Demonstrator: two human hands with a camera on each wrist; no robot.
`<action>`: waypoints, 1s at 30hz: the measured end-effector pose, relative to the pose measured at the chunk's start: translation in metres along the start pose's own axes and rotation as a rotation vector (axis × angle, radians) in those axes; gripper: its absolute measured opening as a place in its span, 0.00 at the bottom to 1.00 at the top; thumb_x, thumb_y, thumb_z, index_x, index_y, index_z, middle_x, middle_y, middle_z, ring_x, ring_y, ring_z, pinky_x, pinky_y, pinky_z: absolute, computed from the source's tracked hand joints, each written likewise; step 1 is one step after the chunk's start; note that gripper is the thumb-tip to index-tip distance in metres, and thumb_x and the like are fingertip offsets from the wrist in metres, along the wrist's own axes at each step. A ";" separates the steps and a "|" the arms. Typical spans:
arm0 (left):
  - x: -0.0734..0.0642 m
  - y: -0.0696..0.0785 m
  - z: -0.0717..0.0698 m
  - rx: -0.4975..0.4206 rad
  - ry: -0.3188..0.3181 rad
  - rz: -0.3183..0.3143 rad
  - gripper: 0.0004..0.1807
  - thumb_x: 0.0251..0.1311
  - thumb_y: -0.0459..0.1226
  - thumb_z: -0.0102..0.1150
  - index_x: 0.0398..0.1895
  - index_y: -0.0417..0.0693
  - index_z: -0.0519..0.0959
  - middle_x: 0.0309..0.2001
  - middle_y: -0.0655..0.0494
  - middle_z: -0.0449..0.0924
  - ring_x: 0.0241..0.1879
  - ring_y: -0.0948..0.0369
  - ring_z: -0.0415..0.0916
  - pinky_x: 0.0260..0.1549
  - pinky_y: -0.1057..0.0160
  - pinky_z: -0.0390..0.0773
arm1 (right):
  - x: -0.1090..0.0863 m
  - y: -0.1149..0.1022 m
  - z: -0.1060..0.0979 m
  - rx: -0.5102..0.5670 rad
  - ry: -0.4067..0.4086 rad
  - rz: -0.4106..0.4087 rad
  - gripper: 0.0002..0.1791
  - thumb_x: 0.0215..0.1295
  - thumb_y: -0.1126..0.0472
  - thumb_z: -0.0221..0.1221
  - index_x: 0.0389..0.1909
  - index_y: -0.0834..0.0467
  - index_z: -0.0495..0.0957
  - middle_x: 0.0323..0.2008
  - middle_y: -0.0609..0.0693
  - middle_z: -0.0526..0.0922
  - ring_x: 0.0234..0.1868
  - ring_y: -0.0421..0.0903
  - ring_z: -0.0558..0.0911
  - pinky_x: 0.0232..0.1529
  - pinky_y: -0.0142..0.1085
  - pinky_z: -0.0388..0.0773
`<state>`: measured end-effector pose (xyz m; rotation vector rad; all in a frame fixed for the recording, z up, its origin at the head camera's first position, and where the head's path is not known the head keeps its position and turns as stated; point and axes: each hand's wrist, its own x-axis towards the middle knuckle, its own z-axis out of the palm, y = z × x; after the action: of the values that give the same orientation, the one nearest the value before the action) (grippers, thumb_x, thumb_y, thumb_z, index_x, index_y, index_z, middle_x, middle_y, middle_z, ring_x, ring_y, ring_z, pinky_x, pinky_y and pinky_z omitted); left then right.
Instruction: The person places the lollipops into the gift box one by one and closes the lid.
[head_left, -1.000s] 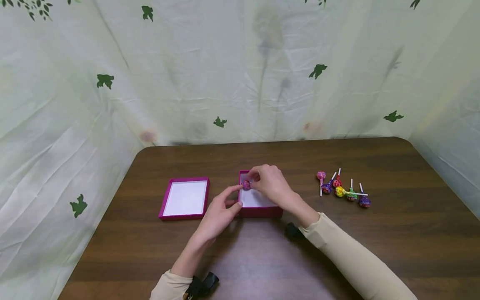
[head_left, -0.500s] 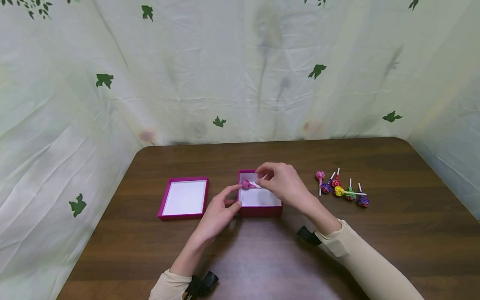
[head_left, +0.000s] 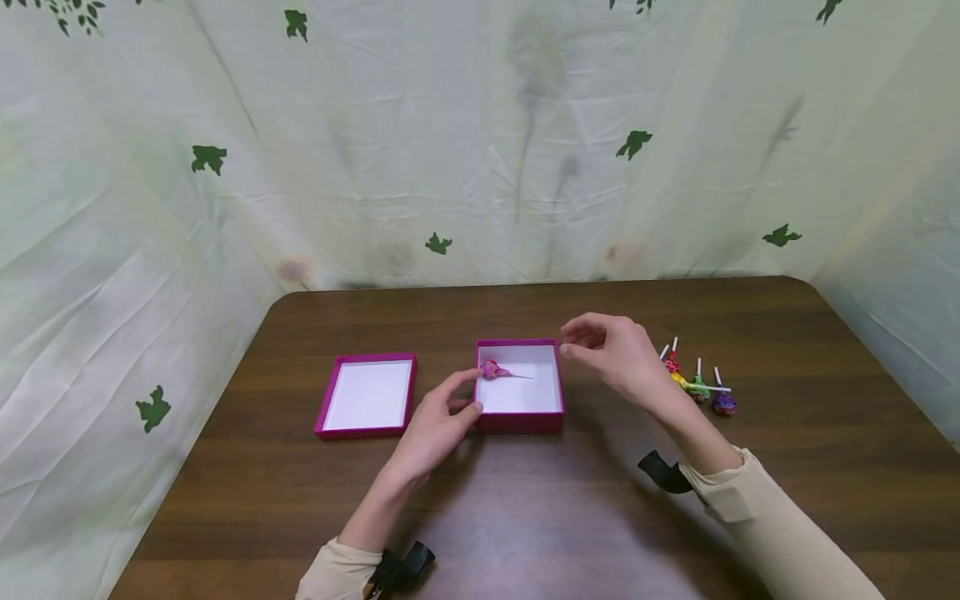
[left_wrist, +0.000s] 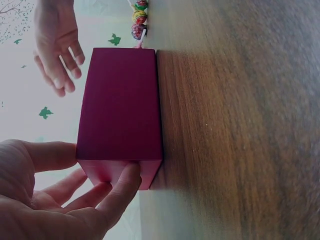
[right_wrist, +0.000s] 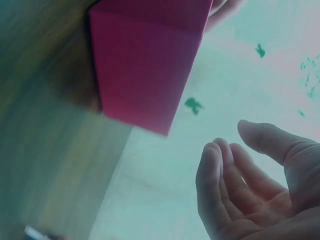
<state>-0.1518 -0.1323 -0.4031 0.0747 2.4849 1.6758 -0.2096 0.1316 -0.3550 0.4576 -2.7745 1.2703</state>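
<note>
In the head view, a magenta box [head_left: 521,423] with a white inside stands at mid-table. One pink-wrapped lollipop [head_left: 493,370] lies inside, head at the left wall and stick pointing right. My left hand [head_left: 441,427] touches the box's left side, index fingertip at the rim and thumb at the front corner. The left wrist view shows its fingers against that side. Just right of the box, my right hand [head_left: 618,354] is raised with bent, parted fingers and holds nothing, as the right wrist view confirms. Several lollipops [head_left: 724,403] lie beyond it, some hidden behind it.
A matching magenta lid [head_left: 367,396] lies inside-up on the table, left of the box. The brown wooden table [head_left: 525,517] ends at a pale fabric backdrop [head_left: 480,150] with green leaf shapes. Black straps with cameras sit at both wrists.
My right hand has let go of the lollipop in the box, lifted out and moved right toward the other lollipops. The left hand has stayed at the box.
</note>
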 end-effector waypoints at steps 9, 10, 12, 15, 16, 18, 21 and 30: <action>0.000 -0.001 -0.001 -0.003 -0.007 0.000 0.26 0.66 0.35 0.57 0.68 0.52 0.71 0.66 0.49 0.69 0.58 0.47 0.73 0.46 0.51 0.79 | -0.003 0.032 -0.025 0.085 -0.033 0.112 0.16 0.64 0.55 0.66 0.49 0.56 0.81 0.40 0.52 0.86 0.37 0.53 0.86 0.39 0.46 0.82; 0.000 -0.001 -0.001 -0.004 -0.008 0.002 0.26 0.66 0.35 0.57 0.68 0.52 0.71 0.66 0.49 0.69 0.57 0.47 0.74 0.46 0.52 0.79 | -0.004 0.036 -0.027 0.082 -0.034 0.123 0.16 0.64 0.54 0.66 0.50 0.56 0.81 0.41 0.52 0.86 0.37 0.53 0.86 0.39 0.45 0.82; 0.000 -0.001 -0.001 -0.007 -0.010 0.006 0.26 0.66 0.35 0.57 0.68 0.52 0.71 0.66 0.48 0.69 0.57 0.48 0.74 0.44 0.53 0.79 | -0.006 0.042 -0.031 0.068 -0.030 0.139 0.16 0.64 0.53 0.66 0.50 0.55 0.81 0.41 0.54 0.86 0.37 0.55 0.86 0.36 0.42 0.81; -0.001 -0.001 -0.001 -0.008 -0.010 0.008 0.26 0.66 0.35 0.57 0.68 0.52 0.71 0.66 0.48 0.69 0.57 0.48 0.74 0.44 0.53 0.79 | -0.008 0.051 -0.036 0.043 -0.026 0.155 0.17 0.64 0.53 0.65 0.50 0.56 0.81 0.41 0.55 0.86 0.37 0.55 0.85 0.33 0.39 0.79; -0.001 -0.001 -0.001 -0.007 -0.009 0.006 0.26 0.66 0.35 0.57 0.68 0.52 0.71 0.65 0.48 0.69 0.57 0.48 0.74 0.44 0.53 0.79 | -0.008 0.054 -0.037 0.036 -0.026 0.155 0.17 0.64 0.53 0.65 0.50 0.56 0.81 0.41 0.56 0.86 0.37 0.55 0.85 0.33 0.39 0.79; 0.000 -0.001 -0.001 -0.007 -0.005 0.004 0.26 0.66 0.35 0.57 0.67 0.52 0.71 0.65 0.48 0.69 0.57 0.48 0.74 0.45 0.52 0.79 | -0.009 0.059 -0.040 0.018 -0.027 0.156 0.18 0.65 0.52 0.65 0.51 0.58 0.80 0.42 0.56 0.86 0.37 0.54 0.85 0.35 0.39 0.79; 0.000 0.000 -0.001 -0.005 -0.002 0.004 0.25 0.66 0.35 0.57 0.67 0.52 0.72 0.65 0.49 0.69 0.58 0.47 0.74 0.46 0.51 0.79 | -0.010 0.067 -0.044 -0.017 -0.032 0.165 0.20 0.65 0.52 0.64 0.52 0.60 0.80 0.44 0.56 0.85 0.38 0.52 0.85 0.38 0.41 0.79; 0.000 -0.001 -0.001 -0.002 -0.001 0.013 0.25 0.66 0.35 0.57 0.67 0.52 0.72 0.66 0.49 0.69 0.58 0.46 0.73 0.48 0.49 0.78 | -0.004 0.088 -0.047 -0.111 -0.055 0.155 0.19 0.66 0.55 0.64 0.52 0.63 0.80 0.45 0.58 0.85 0.44 0.54 0.83 0.43 0.48 0.78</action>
<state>-0.1514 -0.1335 -0.4040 0.0910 2.4875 1.6826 -0.2347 0.2223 -0.3889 0.2789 -2.9585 1.1388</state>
